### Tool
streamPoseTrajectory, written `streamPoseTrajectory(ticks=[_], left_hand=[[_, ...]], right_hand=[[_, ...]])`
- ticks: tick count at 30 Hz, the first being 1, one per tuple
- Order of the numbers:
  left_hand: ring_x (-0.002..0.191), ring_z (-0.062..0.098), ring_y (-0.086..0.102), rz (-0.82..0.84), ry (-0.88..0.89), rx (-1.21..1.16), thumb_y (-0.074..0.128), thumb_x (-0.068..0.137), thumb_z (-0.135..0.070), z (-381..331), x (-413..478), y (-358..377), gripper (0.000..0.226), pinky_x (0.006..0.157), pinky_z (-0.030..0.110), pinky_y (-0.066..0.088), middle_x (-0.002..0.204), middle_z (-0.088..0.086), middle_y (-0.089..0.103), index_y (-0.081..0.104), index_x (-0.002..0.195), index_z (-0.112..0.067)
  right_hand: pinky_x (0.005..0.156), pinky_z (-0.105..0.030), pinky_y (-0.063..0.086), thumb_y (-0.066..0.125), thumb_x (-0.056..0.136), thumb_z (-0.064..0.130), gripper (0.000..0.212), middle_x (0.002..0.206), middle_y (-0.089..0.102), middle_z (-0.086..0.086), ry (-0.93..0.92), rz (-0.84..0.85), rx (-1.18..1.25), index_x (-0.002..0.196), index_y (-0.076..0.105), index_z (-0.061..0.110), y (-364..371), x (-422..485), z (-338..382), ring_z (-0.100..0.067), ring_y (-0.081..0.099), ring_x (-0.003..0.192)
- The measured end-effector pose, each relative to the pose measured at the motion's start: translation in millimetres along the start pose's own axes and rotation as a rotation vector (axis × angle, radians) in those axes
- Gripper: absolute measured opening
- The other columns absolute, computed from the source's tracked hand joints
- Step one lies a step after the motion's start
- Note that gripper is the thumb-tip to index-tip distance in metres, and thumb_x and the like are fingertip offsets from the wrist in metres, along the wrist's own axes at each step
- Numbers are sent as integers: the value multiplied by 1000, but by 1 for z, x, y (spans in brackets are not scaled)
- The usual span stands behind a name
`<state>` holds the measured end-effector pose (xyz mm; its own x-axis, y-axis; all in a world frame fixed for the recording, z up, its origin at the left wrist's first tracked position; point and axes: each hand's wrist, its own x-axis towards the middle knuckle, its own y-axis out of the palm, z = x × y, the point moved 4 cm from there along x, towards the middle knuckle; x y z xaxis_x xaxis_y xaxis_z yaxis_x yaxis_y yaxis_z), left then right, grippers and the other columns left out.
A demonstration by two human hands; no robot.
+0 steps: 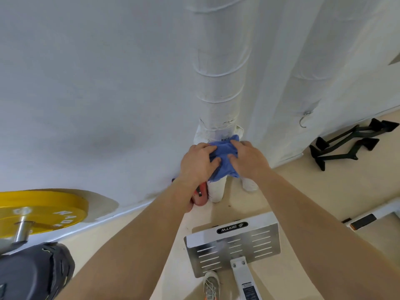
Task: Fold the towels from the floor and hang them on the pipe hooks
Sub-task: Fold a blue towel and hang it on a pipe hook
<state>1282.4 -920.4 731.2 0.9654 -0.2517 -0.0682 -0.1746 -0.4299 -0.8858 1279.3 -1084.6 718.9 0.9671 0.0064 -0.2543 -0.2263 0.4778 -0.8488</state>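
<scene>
A small blue towel (225,156) is held up against the white wrapped pipe (218,83), just under a small metal hook (225,139). My left hand (198,162) grips the towel's left side, thumb across the cloth. My right hand (247,158) grips its right side, fingers curled over the top edge. The towel's lower end hangs bunched below my hands. A second wrapped pipe (307,83) to the right carries a bare metal S-hook (304,120).
A red object (200,197) lies on the floor at the pipe's base, partly behind my left wrist. A yellow weight plate on a barbell (43,210) is at the left. A slotted white machine footplate (233,247) stands below. Black handles (346,144) lie at the right.
</scene>
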Motion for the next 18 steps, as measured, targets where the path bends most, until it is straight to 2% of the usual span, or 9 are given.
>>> streamPoseTrajectory(ticks=[5, 9, 11, 13, 16, 18], left_hand=[[128, 26, 49, 29, -61, 15, 55, 96, -39, 3, -36, -55, 45, 98, 39, 45, 138, 5, 55, 56, 137, -19], [136, 25, 43, 61, -122, 84, 52, 97, -43, 26, -81, -93, 56, 106, 40, 41, 149, 3, 46, 42, 149, -24], [136, 25, 43, 60, -146, 86, 52, 98, -43, 45, -111, -112, 57, 107, 41, 41, 149, 4, 46, 41, 150, -24], [136, 25, 44, 38, -193, 76, 52, 98, -43, 71, -148, -132, 56, 107, 42, 42, 148, 4, 47, 42, 149, -24], [133, 26, 47, -1, -305, 54, 53, 96, -44, 125, -214, -158, 56, 107, 42, 43, 146, 5, 49, 45, 148, -23], [132, 26, 49, -32, -396, 40, 55, 95, -43, 165, -266, -174, 56, 107, 41, 43, 145, 7, 51, 46, 146, -22]], right_hand=[[99, -44, 45, 47, 98, 33, 48, 140, 45, -13, -26, -78, -100, 142, 46, 15, -35, -32, 40, -37, 52, 119], [95, -42, 48, 44, 98, 32, 39, 133, 49, -13, -62, -29, -215, 132, 53, 14, -35, -63, 92, -34, 51, 118], [89, -42, 50, 44, 96, 31, 35, 126, 54, -15, -116, -32, -263, 123, 55, 13, -25, -81, 126, -36, 56, 110], [87, -43, 52, 46, 96, 33, 40, 128, 51, -16, -170, -11, -260, 131, 53, 13, -8, -102, 165, -38, 57, 109], [98, -44, 47, 47, 98, 34, 48, 140, 42, -14, -247, 79, -274, 143, 45, 17, 28, -137, 230, -37, 48, 123], [99, -43, 44, 46, 98, 34, 49, 144, 39, -12, -311, 127, -281, 145, 43, 19, 57, -163, 279, -35, 44, 128]])
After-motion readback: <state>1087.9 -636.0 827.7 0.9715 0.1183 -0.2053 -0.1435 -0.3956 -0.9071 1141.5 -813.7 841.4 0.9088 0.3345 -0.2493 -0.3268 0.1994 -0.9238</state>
